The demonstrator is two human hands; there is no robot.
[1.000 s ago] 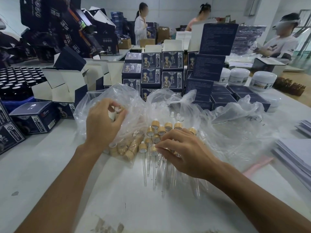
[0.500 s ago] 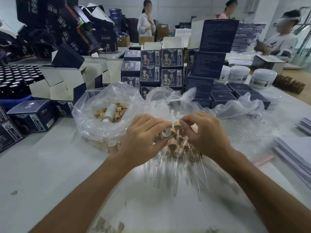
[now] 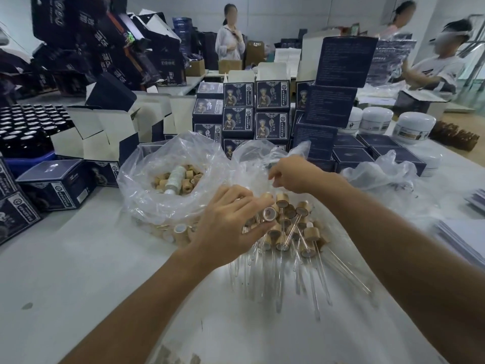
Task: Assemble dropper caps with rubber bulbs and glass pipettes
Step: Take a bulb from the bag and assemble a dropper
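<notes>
My left hand [image 3: 228,219] pinches a wooden dropper cap [image 3: 269,213] between thumb and fingertips, its open end turned toward me. Just right of it lies a pile of assembled droppers [image 3: 291,232], with wooden caps at the far end and glass pipettes [image 3: 280,279] pointing toward me. My right hand [image 3: 291,174] reaches over the pile to the mouth of a crumpled clear bag [image 3: 257,156], fingers curled downward. What the fingertips touch is hidden. An open clear bag [image 3: 136,185] at the left holds several loose wooden caps [image 3: 187,179] and a white ribbed piece [image 3: 174,178].
Dark blue printed boxes [image 3: 271,101] are stacked behind the bags, and open white-flapped boxes [image 3: 105,132] stand at the left. A tray of dark bottles [image 3: 23,127] is far left, white jars [image 3: 412,127] at the right, paper stacks [image 3: 462,237] at the right edge. Three people work behind.
My right hand has left the cap and moved back and right to the crumpled bag. My left hand stays over the pile, still holding the cap.
</notes>
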